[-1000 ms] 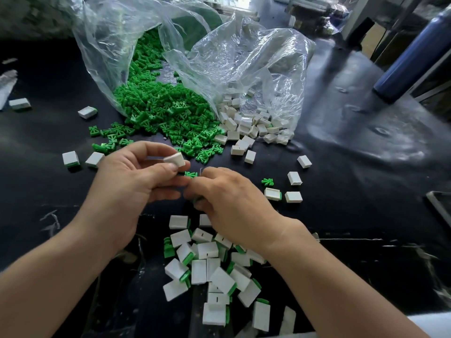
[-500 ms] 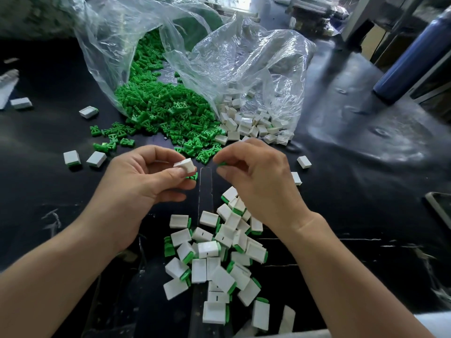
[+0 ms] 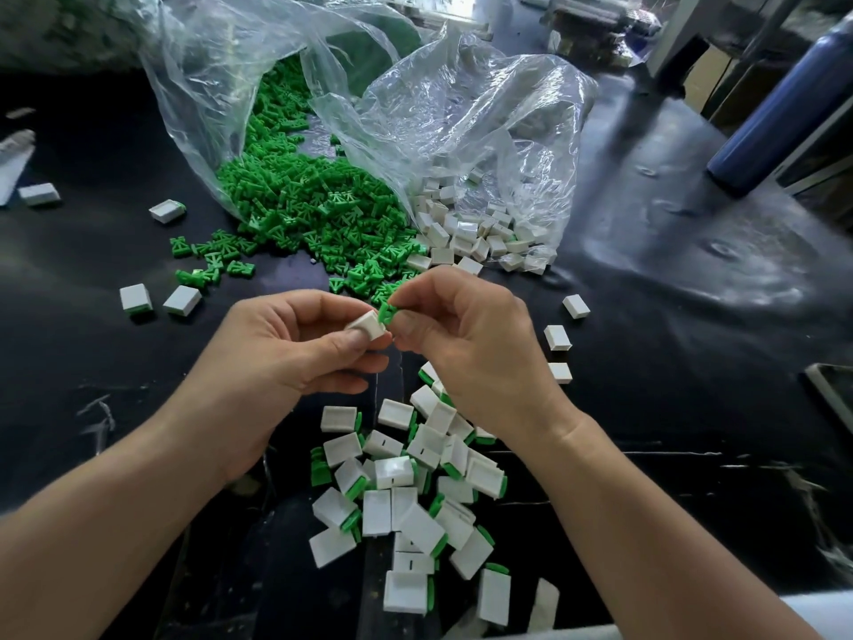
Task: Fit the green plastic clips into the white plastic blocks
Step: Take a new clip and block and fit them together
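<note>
green clip point(image 3: 387, 312) against white block point(image 3: 368, 325), both pinched

two bare forearms, no sleeves, rings or watch.

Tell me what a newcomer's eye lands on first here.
First, the heap of green clips spilling from a clear plastic bag at the upper middle of the black table. Then, at centre, the left hand pinching a white block as the right hand brings a green clip to it. Below them lies a pile of finished blocks.
</note>
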Demonstrator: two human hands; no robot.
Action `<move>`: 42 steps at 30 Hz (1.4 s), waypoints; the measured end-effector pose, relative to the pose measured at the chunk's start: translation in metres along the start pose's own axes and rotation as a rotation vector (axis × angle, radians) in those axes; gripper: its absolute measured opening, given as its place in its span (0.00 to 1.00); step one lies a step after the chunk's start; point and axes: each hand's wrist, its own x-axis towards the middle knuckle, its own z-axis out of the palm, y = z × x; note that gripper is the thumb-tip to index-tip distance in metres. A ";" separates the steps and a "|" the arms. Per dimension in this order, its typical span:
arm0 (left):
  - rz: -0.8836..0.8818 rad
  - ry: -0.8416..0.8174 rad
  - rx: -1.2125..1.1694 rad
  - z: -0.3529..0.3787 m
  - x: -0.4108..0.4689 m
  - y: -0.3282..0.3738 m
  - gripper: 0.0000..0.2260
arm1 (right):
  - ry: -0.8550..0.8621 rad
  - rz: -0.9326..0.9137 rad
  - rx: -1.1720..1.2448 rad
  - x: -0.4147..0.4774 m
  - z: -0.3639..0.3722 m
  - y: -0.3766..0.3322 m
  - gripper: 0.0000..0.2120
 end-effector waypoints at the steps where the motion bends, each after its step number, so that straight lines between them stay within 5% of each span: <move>1: 0.003 0.000 0.003 0.000 0.000 0.000 0.11 | -0.003 0.002 -0.004 0.000 -0.001 -0.001 0.04; 16: 0.009 -0.001 0.012 0.001 -0.002 0.002 0.10 | -0.042 -0.100 -0.175 -0.003 -0.003 -0.004 0.10; 32: -0.029 -0.024 0.022 0.003 -0.003 0.004 0.11 | -0.014 0.045 0.124 0.000 -0.004 -0.005 0.13; 42: -0.005 -0.023 0.046 0.003 -0.004 0.004 0.09 | -0.077 0.039 0.008 0.000 -0.006 -0.004 0.12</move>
